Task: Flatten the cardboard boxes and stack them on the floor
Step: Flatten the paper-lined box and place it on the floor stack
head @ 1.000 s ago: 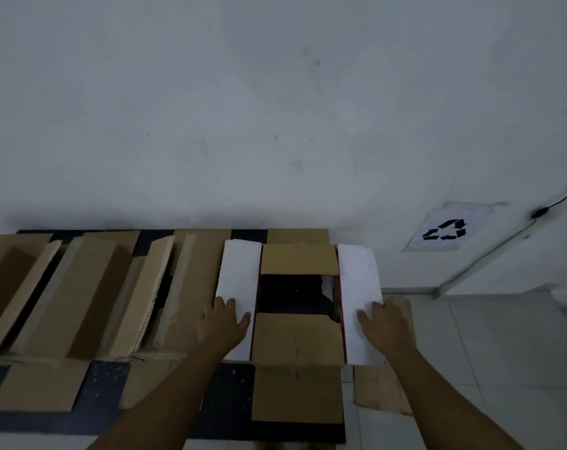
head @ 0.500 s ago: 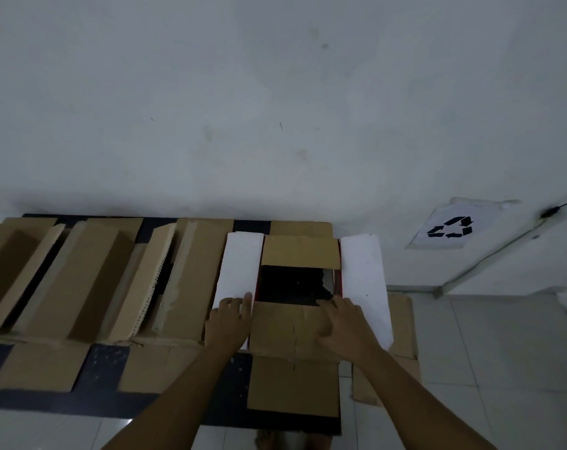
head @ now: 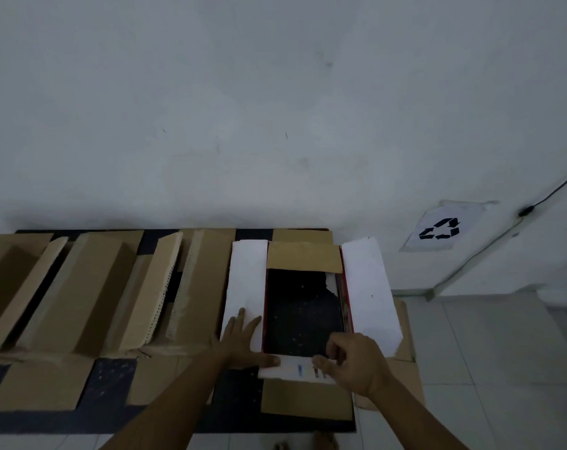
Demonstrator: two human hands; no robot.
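An open cardboard box (head: 366, 287) with white side flaps and a dark inside stands at the right end of a black table (head: 113, 378). Its far brown flap (head: 303, 256) lies folded outward. My left hand (head: 243, 339) rests flat on the left white flap, thumb on the near edge. My right hand (head: 353, 362) pinches the near flap (head: 295, 368), which is pulled back toward me and shows its white printed side. Another brown flap (head: 305, 401) hangs over the table's front edge.
Several open brown boxes (head: 90, 287) stand in a row to the left on the table. Flattened cardboard (head: 405, 368) lies on the tiled floor at the right. A recycling sign (head: 441, 227) and a cable (head: 529, 209) are on the white wall.
My right hand left the right white flap, crossed to the near brown flap and has folded it back toward me, so the box's dark inside is wider open. My left hand slid slightly nearer.
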